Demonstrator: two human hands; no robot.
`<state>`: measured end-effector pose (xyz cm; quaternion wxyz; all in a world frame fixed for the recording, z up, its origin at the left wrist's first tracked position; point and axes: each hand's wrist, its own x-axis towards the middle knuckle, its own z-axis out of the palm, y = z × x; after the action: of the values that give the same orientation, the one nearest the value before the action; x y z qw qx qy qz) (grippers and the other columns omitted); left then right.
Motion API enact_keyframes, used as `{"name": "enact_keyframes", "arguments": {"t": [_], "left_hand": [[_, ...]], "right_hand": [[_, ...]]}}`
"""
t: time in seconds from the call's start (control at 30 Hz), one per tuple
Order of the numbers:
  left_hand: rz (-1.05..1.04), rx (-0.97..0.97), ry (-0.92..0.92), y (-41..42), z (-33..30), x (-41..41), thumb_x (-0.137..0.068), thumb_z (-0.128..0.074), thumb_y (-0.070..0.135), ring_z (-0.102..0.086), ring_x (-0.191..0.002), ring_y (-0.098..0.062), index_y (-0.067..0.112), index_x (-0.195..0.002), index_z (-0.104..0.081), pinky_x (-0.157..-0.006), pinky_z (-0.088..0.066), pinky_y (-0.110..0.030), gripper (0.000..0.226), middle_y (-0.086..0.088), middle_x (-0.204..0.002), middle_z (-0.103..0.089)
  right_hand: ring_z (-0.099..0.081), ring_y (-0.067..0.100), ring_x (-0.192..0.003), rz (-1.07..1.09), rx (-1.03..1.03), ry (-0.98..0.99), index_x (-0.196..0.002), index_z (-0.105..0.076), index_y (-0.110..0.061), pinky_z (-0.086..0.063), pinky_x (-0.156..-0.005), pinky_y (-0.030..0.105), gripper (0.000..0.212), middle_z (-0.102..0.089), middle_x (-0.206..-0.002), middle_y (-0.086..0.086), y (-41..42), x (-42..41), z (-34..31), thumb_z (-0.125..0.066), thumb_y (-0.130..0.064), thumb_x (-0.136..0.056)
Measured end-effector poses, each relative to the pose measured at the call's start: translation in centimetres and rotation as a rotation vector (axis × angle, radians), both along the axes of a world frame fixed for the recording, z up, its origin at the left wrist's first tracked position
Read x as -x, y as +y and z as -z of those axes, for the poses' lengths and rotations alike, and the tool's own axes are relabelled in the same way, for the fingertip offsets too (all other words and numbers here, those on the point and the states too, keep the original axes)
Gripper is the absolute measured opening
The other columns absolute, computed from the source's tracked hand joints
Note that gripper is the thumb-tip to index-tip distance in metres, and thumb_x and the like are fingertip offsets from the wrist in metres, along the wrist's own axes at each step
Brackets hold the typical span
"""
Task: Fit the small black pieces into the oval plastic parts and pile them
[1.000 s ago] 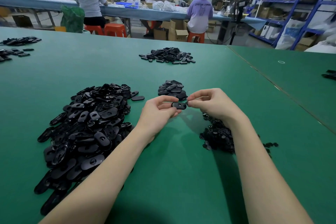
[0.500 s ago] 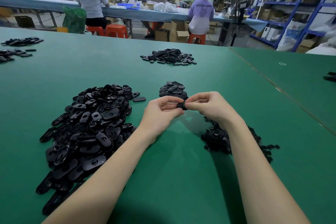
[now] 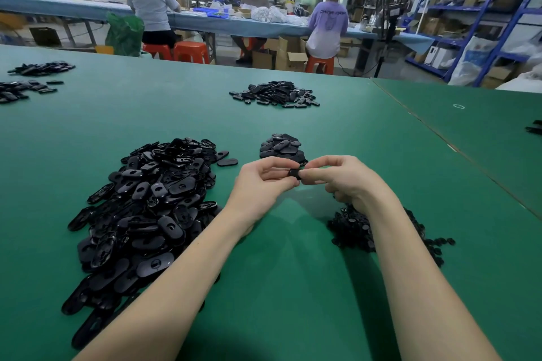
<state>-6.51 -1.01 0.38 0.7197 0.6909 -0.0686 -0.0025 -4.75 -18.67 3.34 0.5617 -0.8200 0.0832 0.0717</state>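
Both hands pinch one black part above the green table (image 3: 293, 287).

The left hand (image 3: 261, 184) and right hand (image 3: 343, 179) meet fingertip to fingertip, clamped on the oval part (image 3: 295, 174), between the big heap (image 3: 140, 214) and the small pieces (image 3: 352, 228), just before the finished pile (image 3: 281, 149).
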Motion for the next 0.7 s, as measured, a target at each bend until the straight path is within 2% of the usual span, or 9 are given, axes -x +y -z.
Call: {"name": "enact_keyframes", "arguments": {"t": [0.1, 0.23, 0.3, 0.43, 0.57, 0.7], "left_hand": [[0.077, 0.133, 0.116, 0.5, -0.2, -0.1, -0.082, -0.072, -0.006, -0.073, -0.092, -0.020, 0.010, -0.103, -0.073, -0.087, -0.056, -0.022, 0.026, -0.012, -0.096, -0.077], [0.136, 0.299, 0.242, 0.9, -0.3, -0.2, -0.087, -0.066, -0.009, -0.074, -0.080, -0.020, 0.005, -0.101, -0.069, -0.075, -0.057, -0.018, 0.020, -0.016, -0.093, -0.076], [0.117, 0.308, 0.267, 0.8, -0.3, -0.3, -0.087, -0.067, -0.009, -0.074, -0.079, -0.020, 0.003, -0.101, -0.069, -0.074, -0.058, -0.019, 0.019, -0.017, -0.092, -0.076], [0.045, 0.267, 0.278, 0.6, -0.1, -0.5, -0.085, -0.068, -0.009, -0.073, -0.077, -0.022, 0.005, -0.095, -0.070, -0.078, -0.060, -0.021, 0.018, -0.018, -0.091, -0.076], [0.014, 0.214, 0.254, 0.6, -0.1, -0.4, -0.083, -0.072, -0.006, -0.071, -0.076, -0.023, 0.007, -0.094, -0.069, -0.074, -0.058, -0.021, 0.017, -0.018, -0.093, -0.076], [-0.010, 0.186, 0.258, 0.7, 0.1, -0.5, -0.083, -0.072, -0.007, -0.070, -0.071, -0.020, 0.007, -0.093, -0.069, -0.073, -0.058, -0.020, 0.017, -0.017, -0.089, -0.075]], "right_hand": [[-0.032, 0.007, -0.046, -0.029, -0.020, 0.020, -0.082, -0.079, -0.028, -0.021, -0.042, 0.020, 0.017, -0.076, -0.077, -0.009, -0.4, 0.1, 0.1, -0.090, -0.038, -0.072], [-0.037, 0.004, -0.044, -0.109, -0.040, -0.004, -0.078, -0.076, -0.030, -0.023, -0.041, 0.018, 0.018, -0.074, -0.078, -0.009, -0.2, 0.2, 0.2, -0.090, -0.039, -0.073], [-0.037, 0.004, -0.045, -0.108, -0.009, -0.023, -0.081, -0.076, -0.027, -0.025, -0.042, 0.018, 0.019, -0.075, -0.078, -0.008, 0.0, 0.3, 0.1, -0.089, -0.038, -0.074], [-0.038, 0.007, -0.050, -0.083, 0.056, -0.029, -0.081, -0.077, -0.024, -0.026, -0.044, 0.020, 0.008, -0.070, -0.067, -0.011, 0.5, 0.2, -0.1, -0.084, -0.027, -0.077], [-0.034, 0.005, -0.043, -0.083, 0.118, -0.075, -0.074, -0.075, -0.023, -0.025, -0.040, 0.015, 0.008, -0.061, -0.056, -0.014, 1.2, 0.0, 0.1, -0.081, -0.022, -0.078], [-0.039, -0.001, -0.039, -0.101, 0.164, -0.118, -0.076, -0.071, -0.021, -0.029, -0.040, 0.011, 0.012, -0.054, -0.047, -0.020, 1.4, -0.2, 0.6, -0.082, -0.023, -0.081]]}}
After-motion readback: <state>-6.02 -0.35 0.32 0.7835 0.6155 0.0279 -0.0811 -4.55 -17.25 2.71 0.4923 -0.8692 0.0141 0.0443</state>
